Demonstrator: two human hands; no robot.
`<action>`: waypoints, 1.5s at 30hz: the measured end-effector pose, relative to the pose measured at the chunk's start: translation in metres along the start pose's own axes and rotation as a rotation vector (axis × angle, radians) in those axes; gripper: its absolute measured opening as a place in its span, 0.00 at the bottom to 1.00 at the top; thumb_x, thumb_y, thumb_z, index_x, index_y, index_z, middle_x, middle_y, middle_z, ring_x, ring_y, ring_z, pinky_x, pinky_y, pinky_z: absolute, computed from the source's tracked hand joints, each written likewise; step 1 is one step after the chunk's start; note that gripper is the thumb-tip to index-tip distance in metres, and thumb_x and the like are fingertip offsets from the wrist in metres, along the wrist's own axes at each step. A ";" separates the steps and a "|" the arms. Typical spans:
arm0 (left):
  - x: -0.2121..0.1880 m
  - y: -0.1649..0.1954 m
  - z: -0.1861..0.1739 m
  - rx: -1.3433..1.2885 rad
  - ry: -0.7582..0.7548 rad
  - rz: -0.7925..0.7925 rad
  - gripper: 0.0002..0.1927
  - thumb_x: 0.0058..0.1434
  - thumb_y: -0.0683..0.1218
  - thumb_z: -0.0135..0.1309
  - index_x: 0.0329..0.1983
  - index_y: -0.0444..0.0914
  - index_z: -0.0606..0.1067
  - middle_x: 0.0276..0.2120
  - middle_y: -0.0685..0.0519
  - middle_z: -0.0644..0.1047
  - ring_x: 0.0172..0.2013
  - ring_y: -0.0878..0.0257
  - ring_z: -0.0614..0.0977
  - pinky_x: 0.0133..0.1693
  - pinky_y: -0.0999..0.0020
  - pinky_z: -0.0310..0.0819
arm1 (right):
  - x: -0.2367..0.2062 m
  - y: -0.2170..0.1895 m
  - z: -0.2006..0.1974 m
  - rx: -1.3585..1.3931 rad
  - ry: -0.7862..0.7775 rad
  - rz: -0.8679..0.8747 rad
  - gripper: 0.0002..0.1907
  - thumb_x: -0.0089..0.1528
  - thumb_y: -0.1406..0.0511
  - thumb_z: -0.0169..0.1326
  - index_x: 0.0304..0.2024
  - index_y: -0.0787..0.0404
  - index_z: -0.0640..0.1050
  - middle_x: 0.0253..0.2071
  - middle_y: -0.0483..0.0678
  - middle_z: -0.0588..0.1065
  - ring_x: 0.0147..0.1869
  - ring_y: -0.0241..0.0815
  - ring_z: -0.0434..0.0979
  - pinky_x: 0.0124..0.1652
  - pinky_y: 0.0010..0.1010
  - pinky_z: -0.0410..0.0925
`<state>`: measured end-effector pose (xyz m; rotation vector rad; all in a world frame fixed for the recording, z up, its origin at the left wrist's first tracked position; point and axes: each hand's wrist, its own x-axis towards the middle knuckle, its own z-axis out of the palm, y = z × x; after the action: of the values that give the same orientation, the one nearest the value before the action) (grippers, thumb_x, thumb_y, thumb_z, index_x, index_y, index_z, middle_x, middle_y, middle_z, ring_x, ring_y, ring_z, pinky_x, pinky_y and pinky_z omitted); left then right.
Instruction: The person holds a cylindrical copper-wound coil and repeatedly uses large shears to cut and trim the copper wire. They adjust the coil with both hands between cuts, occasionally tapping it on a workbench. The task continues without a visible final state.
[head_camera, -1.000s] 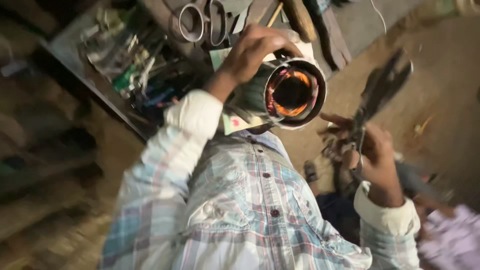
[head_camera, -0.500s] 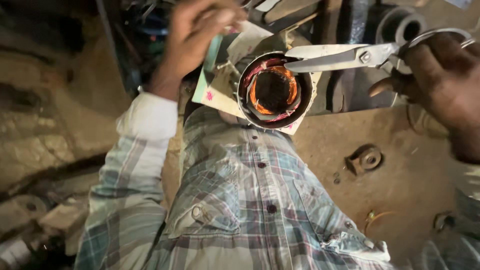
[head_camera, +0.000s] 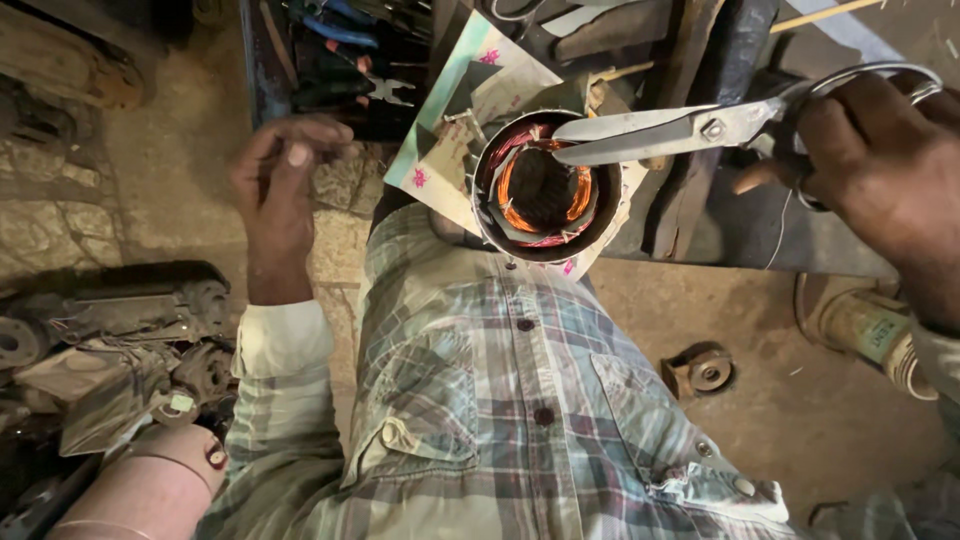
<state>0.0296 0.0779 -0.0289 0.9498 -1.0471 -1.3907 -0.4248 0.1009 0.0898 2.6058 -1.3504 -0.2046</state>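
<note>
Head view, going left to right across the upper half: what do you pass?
Left hand → pink-flowered card → round motor stator with copper windings → scissors → right hand.

My count from the head view — one of most things.
Two hands, left (head_camera: 280, 180) and right (head_camera: 880, 170); one scissors (head_camera: 690, 128); one motor stator (head_camera: 545, 188); one paper sheet (head_camera: 455, 130).

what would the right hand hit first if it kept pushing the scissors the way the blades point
Most likely the motor stator. The right hand holds the scissors with the blade tips already over the stator's open top, pointing across its copper windings. Whether they touch the rim is unclear; depth is hard to judge.
</note>
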 end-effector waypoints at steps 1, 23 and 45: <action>0.000 0.001 0.001 0.008 0.005 0.005 0.15 0.76 0.50 0.55 0.49 0.30 0.76 0.48 0.45 0.80 0.45 0.60 0.82 0.50 0.65 0.79 | 0.000 0.001 0.000 -0.023 0.004 -0.006 0.28 0.58 0.47 0.69 0.46 0.61 0.79 0.38 0.46 0.75 0.37 0.44 0.79 0.39 0.31 0.74; 0.005 -0.003 -0.003 0.042 -0.050 0.032 0.14 0.75 0.48 0.54 0.50 0.29 0.76 0.47 0.44 0.81 0.42 0.61 0.83 0.46 0.69 0.77 | 0.017 -0.010 -0.012 -0.242 -0.128 -0.002 0.34 0.55 0.36 0.57 0.39 0.59 0.80 0.26 0.41 0.75 0.22 0.29 0.74 0.22 0.21 0.68; 0.015 0.005 0.022 0.222 -0.202 0.204 0.11 0.72 0.43 0.58 0.53 0.32 0.77 0.51 0.46 0.80 0.46 0.62 0.82 0.50 0.67 0.80 | 0.015 -0.007 -0.003 0.189 -0.089 0.184 0.24 0.51 0.55 0.66 0.41 0.65 0.78 0.31 0.51 0.78 0.25 0.47 0.77 0.25 0.36 0.69</action>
<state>0.0091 0.0648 -0.0172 0.8448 -1.4331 -1.2367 -0.4102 0.0930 0.0905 2.6270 -1.7079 -0.1740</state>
